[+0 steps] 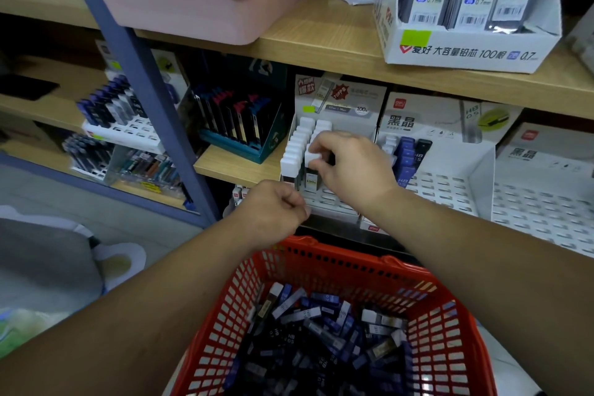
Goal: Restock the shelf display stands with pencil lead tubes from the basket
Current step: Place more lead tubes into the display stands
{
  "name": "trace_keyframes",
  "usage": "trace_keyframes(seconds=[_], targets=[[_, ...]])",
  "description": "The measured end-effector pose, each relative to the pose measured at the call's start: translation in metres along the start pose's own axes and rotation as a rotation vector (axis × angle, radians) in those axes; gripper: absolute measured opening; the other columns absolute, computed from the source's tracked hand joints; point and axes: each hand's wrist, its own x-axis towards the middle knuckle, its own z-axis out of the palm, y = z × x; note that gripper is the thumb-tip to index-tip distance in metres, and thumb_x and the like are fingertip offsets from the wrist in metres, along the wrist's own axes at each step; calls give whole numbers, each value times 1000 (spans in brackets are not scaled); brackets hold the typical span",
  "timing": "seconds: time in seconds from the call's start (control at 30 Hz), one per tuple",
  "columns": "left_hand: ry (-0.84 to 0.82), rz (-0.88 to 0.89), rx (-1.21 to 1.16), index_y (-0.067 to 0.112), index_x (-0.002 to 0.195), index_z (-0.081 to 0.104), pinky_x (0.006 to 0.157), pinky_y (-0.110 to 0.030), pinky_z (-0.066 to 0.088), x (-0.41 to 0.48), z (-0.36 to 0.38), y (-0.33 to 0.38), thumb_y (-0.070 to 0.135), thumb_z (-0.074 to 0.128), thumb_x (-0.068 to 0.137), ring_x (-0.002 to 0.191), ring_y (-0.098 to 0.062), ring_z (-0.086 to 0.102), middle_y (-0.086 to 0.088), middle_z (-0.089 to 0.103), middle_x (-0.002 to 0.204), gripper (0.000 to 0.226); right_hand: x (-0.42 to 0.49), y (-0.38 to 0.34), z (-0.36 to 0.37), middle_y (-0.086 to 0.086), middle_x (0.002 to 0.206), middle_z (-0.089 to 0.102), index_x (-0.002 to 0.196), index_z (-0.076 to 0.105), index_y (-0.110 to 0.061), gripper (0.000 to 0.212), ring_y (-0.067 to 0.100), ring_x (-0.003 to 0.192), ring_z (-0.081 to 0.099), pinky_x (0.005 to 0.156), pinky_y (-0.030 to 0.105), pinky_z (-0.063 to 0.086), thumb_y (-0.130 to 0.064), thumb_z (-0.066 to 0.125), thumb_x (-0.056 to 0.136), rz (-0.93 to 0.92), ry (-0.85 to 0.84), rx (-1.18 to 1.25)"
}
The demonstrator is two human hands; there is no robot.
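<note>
Head-worn wide view, facing forward-down, close above basket (337, 259), shelf (321, 42) ahead

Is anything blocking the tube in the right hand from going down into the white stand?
Nothing visible. The right hand pinches the white-capped tube in the second column of the white stand; the left hand sits lower, out of the path. The slot itself is hidden.

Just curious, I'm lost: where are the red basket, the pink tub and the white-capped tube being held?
red basket (337, 249): head view, far rim.
pink tub (193, 6): head view, front wall.
white-capped tube (311, 157): head view, cap.
</note>
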Motion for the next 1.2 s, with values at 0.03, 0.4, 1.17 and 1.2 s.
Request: trace_keyframes(seconds=[0.03, 0.4, 1.17, 1.2], targets=[[4, -4, 0, 16, 91, 77, 55, -21, 49, 0, -1, -1, 24, 73, 96, 88, -28, 74, -11, 76, 89, 9, 1, 1, 1, -8, 105, 68, 109, 69, -27, 14, 19, 103, 62, 77, 35, 51, -28, 71, 95, -2, -6, -13], [-307, 7, -442, 7, 117, 65, 81, -39, 63, -29, 30, 49, 15, 80, 89, 94, -25, 78, -13, 78, 104, 33, -7, -4, -53, 0, 55, 40, 81, 61, -13, 43, 15, 42, 34, 41, 23, 30, -53, 64, 98, 720, 14, 1193], [-293, -52, -777, 1, 114, 57, 72, -36, 64, -42, 97, 102, 13, 69, 98, 91, -33, 78, -23, 76, 108, 24, -60, 52, -119, 7, 76, 61, 102, 64, -9, 33, 21, 71, 57, 69, 35, 45, -8, 33, 90, 800, 2, 1507], [-300, -59, -815, 1, 114, 58, 68, -33, 63, -43, 103, 105, 12, 71, 97, 90, -33, 78, -25, 75, 109, 24, -60, 52, -118, 8, 81, 66, 105, 65, -8, 35, 22, 76, 61, 73, 36, 51, -8, 33, 91, 803, -4, 1524]])
